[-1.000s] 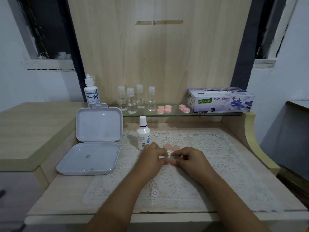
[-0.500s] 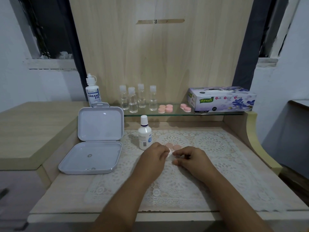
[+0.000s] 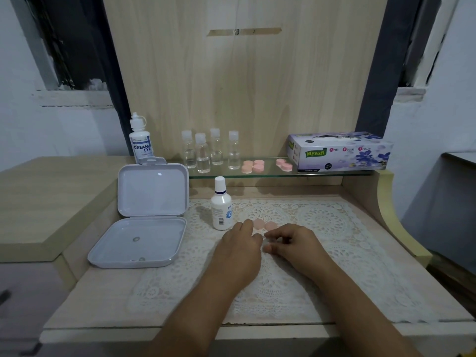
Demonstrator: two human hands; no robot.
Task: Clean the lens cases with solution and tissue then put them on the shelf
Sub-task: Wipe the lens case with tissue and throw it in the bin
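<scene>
A pink lens case [image 3: 264, 224] lies on the lace mat [image 3: 334, 253], just beyond my fingertips. My left hand [image 3: 238, 249] and my right hand [image 3: 293, 247] meet in front of it with curled fingers. Between them they pinch a small pale piece, mostly hidden, and I cannot tell what it is. A white solution bottle [image 3: 221, 206] stands upright just left of my left hand. Further pink lens cases [image 3: 253, 166] and another pink lens case [image 3: 284, 164] rest on the glass shelf [image 3: 270, 173]. The tissue box [image 3: 340, 152] sits at the shelf's right end.
An open white plastic box [image 3: 144, 228] stands at the left of the desk. Several small clear bottles [image 3: 210, 150] and a Dream Eye bottle [image 3: 141, 143] stand at the back left. A raised wooden ledge [image 3: 386, 202] borders the desk on the right.
Both hands have crept slightly toward the pink lens case, fingers still together. The pale piece between the fingertips showed more a second ago.
</scene>
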